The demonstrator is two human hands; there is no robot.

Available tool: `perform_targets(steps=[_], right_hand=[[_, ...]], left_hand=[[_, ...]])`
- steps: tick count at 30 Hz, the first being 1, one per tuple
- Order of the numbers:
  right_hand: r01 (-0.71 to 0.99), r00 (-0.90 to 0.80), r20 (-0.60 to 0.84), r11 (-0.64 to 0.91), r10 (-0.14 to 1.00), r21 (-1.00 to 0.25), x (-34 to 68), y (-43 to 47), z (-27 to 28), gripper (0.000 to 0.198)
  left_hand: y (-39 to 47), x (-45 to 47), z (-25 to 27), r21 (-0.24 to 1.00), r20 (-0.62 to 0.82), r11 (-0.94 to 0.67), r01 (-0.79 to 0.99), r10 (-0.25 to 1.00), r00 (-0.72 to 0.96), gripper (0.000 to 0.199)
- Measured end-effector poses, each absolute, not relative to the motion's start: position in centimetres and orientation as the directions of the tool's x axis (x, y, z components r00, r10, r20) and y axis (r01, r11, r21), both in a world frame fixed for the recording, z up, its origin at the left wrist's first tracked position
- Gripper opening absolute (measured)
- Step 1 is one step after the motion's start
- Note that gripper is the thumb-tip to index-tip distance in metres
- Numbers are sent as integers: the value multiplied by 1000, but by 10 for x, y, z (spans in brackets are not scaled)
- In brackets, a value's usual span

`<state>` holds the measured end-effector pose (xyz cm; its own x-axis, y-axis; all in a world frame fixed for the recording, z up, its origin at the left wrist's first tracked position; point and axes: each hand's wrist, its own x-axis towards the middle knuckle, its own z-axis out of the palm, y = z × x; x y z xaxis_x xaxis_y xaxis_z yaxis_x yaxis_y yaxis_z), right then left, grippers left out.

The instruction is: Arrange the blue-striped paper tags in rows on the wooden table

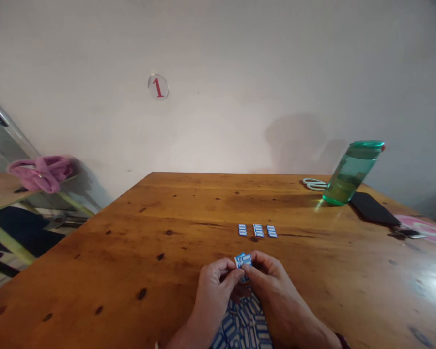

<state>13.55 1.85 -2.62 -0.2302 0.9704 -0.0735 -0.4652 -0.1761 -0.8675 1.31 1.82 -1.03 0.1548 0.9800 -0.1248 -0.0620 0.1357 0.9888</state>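
Observation:
My left hand (218, 286) and my right hand (271, 278) meet at the near middle of the table. Between their thumbs and fingers they pinch small flat blue-and-white cards (244, 260), which overlap at a slight angle. How many there are is hard to make out. Below and partly behind my wrists lies a loose pile of similar blue-and-white cards (247, 315). Farther off, three little groups of blue-and-white cards sit in a row: a left one (242, 230), a middle one (258, 230) and a right one (272, 231).
A green water bottle (354, 172) stands at the back right, beside a white cable (314, 184) and a black flat device (373, 208). Farther right are keys (409, 233) and a pink round mat (430, 230). A pink fluffy item (41, 173) lies on another table at left.

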Motion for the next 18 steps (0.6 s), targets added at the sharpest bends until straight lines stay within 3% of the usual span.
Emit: perform_targets(steps=[10,14,16,18], right_hand=[[-543,-286,-37,-194,957,-817,136,17,-17,11],[-524,-245,-23,-152,969,-838,135,18,-23,9],[-461,-177,-32,-112,984,-880,138,21,-26,8],[-266,-75,0,-21,997,-964,143,24,-27,12]], left_hand=[[20,13,-9,990,-110,123,-69,980,167,28],[25,10,-12,999,-11,16,-37,993,119,20],[27,8,-11,998,40,-46,45,990,136,14],[29,4,-9,982,85,-105,155,988,126,9]])
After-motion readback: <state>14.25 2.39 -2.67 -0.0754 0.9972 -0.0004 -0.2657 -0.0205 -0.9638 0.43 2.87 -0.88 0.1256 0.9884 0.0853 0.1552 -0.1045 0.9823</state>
